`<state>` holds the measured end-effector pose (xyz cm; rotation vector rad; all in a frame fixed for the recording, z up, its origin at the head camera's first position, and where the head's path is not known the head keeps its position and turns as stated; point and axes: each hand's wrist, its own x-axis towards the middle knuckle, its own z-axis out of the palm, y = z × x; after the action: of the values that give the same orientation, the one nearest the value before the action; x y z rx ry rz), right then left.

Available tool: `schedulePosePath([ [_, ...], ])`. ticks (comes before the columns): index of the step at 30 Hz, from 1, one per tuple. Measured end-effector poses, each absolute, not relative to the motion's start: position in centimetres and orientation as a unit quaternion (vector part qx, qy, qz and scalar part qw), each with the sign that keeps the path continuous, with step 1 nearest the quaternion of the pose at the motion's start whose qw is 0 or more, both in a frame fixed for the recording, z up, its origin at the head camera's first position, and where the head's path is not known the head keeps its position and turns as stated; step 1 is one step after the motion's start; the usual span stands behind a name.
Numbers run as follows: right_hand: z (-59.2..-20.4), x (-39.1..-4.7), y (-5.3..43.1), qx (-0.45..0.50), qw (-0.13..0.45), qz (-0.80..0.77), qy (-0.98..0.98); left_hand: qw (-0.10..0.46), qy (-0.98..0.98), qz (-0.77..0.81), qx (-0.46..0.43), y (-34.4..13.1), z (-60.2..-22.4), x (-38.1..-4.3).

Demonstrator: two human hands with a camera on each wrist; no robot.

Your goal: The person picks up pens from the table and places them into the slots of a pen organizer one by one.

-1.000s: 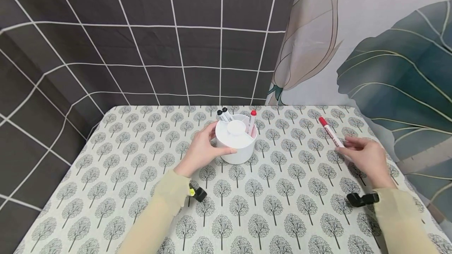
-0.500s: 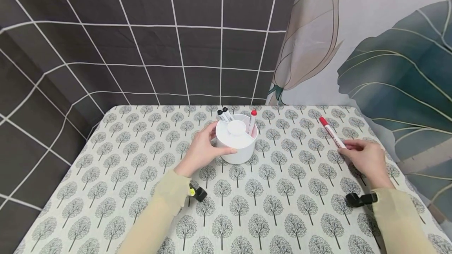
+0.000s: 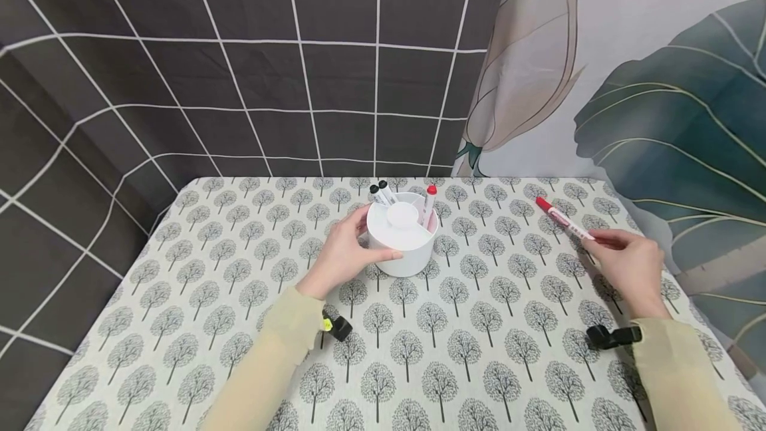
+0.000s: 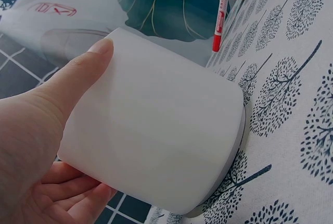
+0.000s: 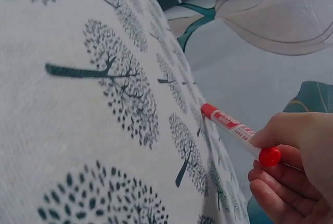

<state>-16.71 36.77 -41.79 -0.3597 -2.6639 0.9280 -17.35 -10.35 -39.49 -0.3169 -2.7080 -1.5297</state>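
A white round pen holder (image 3: pixel 402 259) with compartments stands on the table, and my left hand (image 3: pixel 341 255) grips its left side, thumb across the front. In the left wrist view its smooth wall (image 4: pixel 156 120) fills the middle, with the other fingers partly hidden behind it. Two black-capped markers (image 3: pixel 383 193) lean in the back left compartment; a red-capped marker (image 3: pixel 429 205) stands in the right one. Far to the right, my right hand (image 3: pixel 631 261) pinches another red marker (image 3: pixel 562 219) by its tail end. Its red cap (image 5: pixel 209 110) points away from the fingers, close over the cloth.
A pale cloth (image 3: pixel 407 351) printed with dark trees covers the table. Behind it hangs a dark curtain (image 3: pixel 335 78) with white grid lines, and to the right a curtain (image 3: pixel 676 118) with large leaves. Each wrist wears a small black camera (image 3: pixel 613 336).
The right hand has shifted slightly up and away, and the marker in it has turned, its cap swinging a little left. My left hand keeps its grip on the pen holder.
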Motion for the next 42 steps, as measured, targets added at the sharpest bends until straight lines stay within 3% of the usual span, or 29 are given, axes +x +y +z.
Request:
schedulePosePath([
  [16, -38.3, -16.2, 34.3, -0.135, 0.14, 0.417, -0.888, 0.004, -0.866, -0.489, -0.103, -10.3, -39.5, -17.5],
  [24, -34.9, -16.0, 31.4, -0.107, 0.177, 0.447, -0.87, 0.006, -0.864, -0.492, -0.108, -10.2, -39.5, -17.5],
  [36, -29.1, -16.3, 25.2, 0.002, 0.225, 0.54, -0.811, 0.005, -0.864, -0.494, -0.102, -10.3, -39.5, -17.4],
  [42, -27.9, -16.6, 21.8, 0.071, 0.234, 0.553, -0.797, 0.008, -0.862, -0.496, -0.107, -10.4, -39.6, -17.4],
])
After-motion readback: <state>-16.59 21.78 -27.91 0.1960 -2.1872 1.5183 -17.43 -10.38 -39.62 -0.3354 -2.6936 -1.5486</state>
